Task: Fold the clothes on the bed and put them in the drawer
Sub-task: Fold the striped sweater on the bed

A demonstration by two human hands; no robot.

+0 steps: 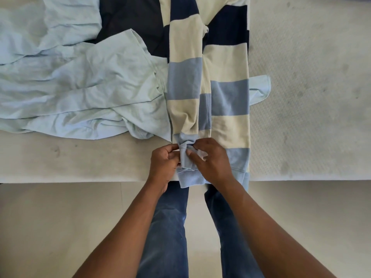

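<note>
Item in hand: cream, navy and light-blue striped knit sweater, centre of frame, on the white textured bed.

From my remote seat I log: the sweater lies lengthwise, hem at the bed's near edge, one sleeve running down its left half; the sleeve's light-blue ribbed cuff sits lower centre. Left hand has its fingers curled, pinching the cuff's left side. Right hand has thumb and fingertips clamped on its right side. A crumpled pale-blue cotton garment is at left, touching the sweater; a dark navy garment is at upper centre. Blue jeans and a pale tiled floor fill the bottom.
</note>
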